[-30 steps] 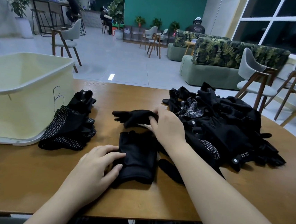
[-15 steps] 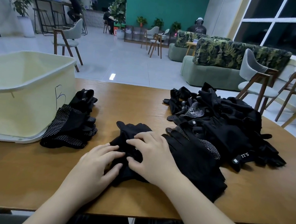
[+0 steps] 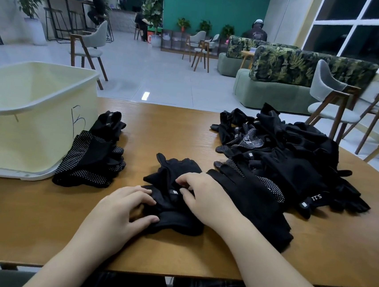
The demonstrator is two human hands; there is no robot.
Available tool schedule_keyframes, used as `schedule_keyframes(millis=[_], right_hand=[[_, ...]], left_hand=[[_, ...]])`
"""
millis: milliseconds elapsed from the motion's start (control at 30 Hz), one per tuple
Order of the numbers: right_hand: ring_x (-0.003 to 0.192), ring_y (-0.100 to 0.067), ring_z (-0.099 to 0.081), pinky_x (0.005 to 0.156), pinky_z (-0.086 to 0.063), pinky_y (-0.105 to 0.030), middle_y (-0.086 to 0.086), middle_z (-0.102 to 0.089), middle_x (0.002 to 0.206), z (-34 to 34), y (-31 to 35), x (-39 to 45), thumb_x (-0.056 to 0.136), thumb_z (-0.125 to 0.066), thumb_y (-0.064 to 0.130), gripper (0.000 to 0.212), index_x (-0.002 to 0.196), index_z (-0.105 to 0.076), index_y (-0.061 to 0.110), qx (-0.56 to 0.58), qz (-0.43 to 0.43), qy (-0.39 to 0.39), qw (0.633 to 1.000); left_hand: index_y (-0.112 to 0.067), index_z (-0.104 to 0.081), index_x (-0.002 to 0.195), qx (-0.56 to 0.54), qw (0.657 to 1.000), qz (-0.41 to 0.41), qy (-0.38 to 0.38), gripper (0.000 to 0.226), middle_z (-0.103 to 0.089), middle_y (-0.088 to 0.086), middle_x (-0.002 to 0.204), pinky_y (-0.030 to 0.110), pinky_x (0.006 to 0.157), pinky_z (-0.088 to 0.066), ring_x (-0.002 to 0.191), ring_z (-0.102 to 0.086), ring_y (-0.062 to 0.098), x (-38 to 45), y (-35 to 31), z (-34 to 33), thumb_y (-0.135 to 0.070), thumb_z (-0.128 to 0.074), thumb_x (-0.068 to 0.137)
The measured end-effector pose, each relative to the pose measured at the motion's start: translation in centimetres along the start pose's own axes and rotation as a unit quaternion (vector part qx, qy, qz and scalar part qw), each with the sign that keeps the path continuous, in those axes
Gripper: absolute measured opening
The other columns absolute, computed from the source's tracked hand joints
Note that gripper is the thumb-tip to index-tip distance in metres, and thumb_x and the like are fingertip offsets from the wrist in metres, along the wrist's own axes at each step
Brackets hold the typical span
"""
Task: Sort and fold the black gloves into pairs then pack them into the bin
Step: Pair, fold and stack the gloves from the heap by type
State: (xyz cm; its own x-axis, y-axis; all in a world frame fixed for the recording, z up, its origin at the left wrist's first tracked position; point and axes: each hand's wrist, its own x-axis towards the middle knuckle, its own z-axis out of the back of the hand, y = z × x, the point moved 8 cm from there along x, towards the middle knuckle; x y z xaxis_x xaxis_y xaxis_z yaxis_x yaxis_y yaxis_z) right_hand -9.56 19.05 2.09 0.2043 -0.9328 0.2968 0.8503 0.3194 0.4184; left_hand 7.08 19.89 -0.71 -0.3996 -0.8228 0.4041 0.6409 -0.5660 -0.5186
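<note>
A person's left hand [image 3: 129,209] and right hand [image 3: 202,195] worked a pair of black gloves [image 3: 174,195] at the near-centre of the wooden table [image 3: 162,127], w/ both hands on the fabric. The left hand lay on the pair's near-left edge, fingers bent and pressing down, apparently to pin the cloth so it could not slide; whether it gripped or merely pressed could not be told. The right hand's fingertips [image 3: 182,190] curled in and pinched the fabric beside a small white tag, probably to line up the two gloves or start the fold. The pair's fingers pointed away from the person, toward the far edge. To the right sat the unsorted heap of gloves [image 3: 286,157], one glove from it spilling just beside the right wrist, close enough to feed the next match. At left, a stack of done gloves [image 3: 89,163], dotted palms showing, lay touching the wall of the pale-yellow bin [image 3: 30,128], likely staged there for packing. The bin's floor was out of sight, so its contents couldn't be told. Judged from the heap's size, the job looked early; most gloves remained unpaired.
</note>
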Motion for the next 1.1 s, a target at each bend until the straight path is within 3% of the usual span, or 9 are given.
schedule_keyframes(millis=[200, 300, 500, 600, 767, 1000, 1100], right_hand=[[0.124, -0.009, -0.035, 0.106, -0.027, -0.031, 0.013, -0.048, 0.133, -0.8, 0.2, -0.7, 0.085, -0.056, 0.037, 0.054, 0.138, -0.046, 0.027, -0.03, 0.03, 0.07, 0.997], [0.123, -0.01, -0.036, 0.106, -0.029, -0.032, 0.011, -0.049, 0.132, -1.1, 0.0, -0.7, 0.088, -0.056, 0.036, 0.051, 0.138, -0.046, 0.026, -0.041, 0.038, 0.06, 0.997], [0.112, -0.017, -0.051, 0.097, -0.04, -0.03, 0.002, -0.06, 0.119, 0.1, -0.1, 0.1, 0.095, -0.056, 0.028, 0.039, 0.133, -0.053, 0.018, 0.015, 0.036, -0.047, 0.998], [0.1, -0.024, -0.058, 0.087, -0.045, -0.029, -0.003, -0.063, 0.109, 1.2, 0.6, 0.3, 0.091, -0.055, 0.021, 0.039, 0.129, -0.057, 0.01, 0.009, 0.053, -0.132, 0.99], [0.094, -0.028, -0.059, 0.083, -0.046, -0.032, -0.006, -0.062, 0.106, 2.8, 3.1, -0.3, 0.086, -0.052, 0.013, 0.043, 0.128, -0.057, 0.004, -0.025, 0.085, -0.222, 0.971], [0.082, -0.02, -0.054, 0.064, -0.052, -0.03, -0.001, -0.062, 0.099, 0.5, 5.8, -2.9, 0.076, -0.043, 0.026, 0.052, 0.122, -0.061, 0.009, -0.124, 0.093, -0.17, 0.973], [0.081, -0.015, -0.051, 0.064, -0.05, -0.026, 0.002, -0.061, 0.097, -0.8, 5.4, -3.6, 0.074, -0.062, 0.028, 0.049, 0.12, -0.062, 0.012, -0.134, 0.098, -0.151, 0.974]], left_hand=[[-0.036, -0.066, 0.091, 0.004, 1.0, 0.0, -0.002, 0.044, -0.059, -0.02, 0.111, 0.015, 0.091, -0.033, 0.109, -0.047, -0.005, 0.0, -0.1, 0.1, -0.068, -0.049, 0.067], [-0.035, -0.067, 0.092, 0.003, 1.0, -0.003, -0.003, 0.045, -0.059, -0.02, 0.111, 0.013, 0.091, -0.032, 0.109, -0.045, -0.007, 0.0, -0.2, 0.1, -0.068, -0.049, 0.067], [-0.033, -0.068, 0.092, 0.007, 1.0, -0.012, -0.006, 0.045, -0.058, -0.02, 0.11, 0.009, 0.09, -0.032, 0.108, -0.044, -0.008, 0.0, -0.5, 0.2, -0.067, -0.049, 0.068], [-0.032, -0.068, 0.093, 0.01, 1.0, -0.019, -0.01, 0.045, -0.057, -0.02, 0.11, 0.017, 0.09, -0.034, 0.107, -0.043, -0.009, 0.0, -0.7, 0.3, -0.066, -0.049, 0.069], [-0.028, -0.068, 0.092, 0.024, 0.999, -0.025, -0.005, 0.045, -0.056, -0.019, 0.108, 0.009, 0.087, -0.03, 0.105, -0.044, -0.005, 0.0, -0.9, 0.3, -0.063, -0.049, 0.071], [-0.025, -0.066, 0.095, 0.045, 0.999, -0.024, -0.007, 0.048, -0.058, -0.014, 0.106, 0.025, 0.083, -0.044, 0.1, -0.053, 0.007, -0.1, -0.7, 0.2, -0.062, -0.048, 0.072], [-0.026, -0.061, 0.09, 0.045, 0.999, -0.02, -0.019, 0.038, -0.054, -0.017, 0.101, 0.015, 0.074, -0.041, 0.089, -0.052, 0.001, -0.1, -0.9, 0.5, -0.058, -0.057, 0.07]])
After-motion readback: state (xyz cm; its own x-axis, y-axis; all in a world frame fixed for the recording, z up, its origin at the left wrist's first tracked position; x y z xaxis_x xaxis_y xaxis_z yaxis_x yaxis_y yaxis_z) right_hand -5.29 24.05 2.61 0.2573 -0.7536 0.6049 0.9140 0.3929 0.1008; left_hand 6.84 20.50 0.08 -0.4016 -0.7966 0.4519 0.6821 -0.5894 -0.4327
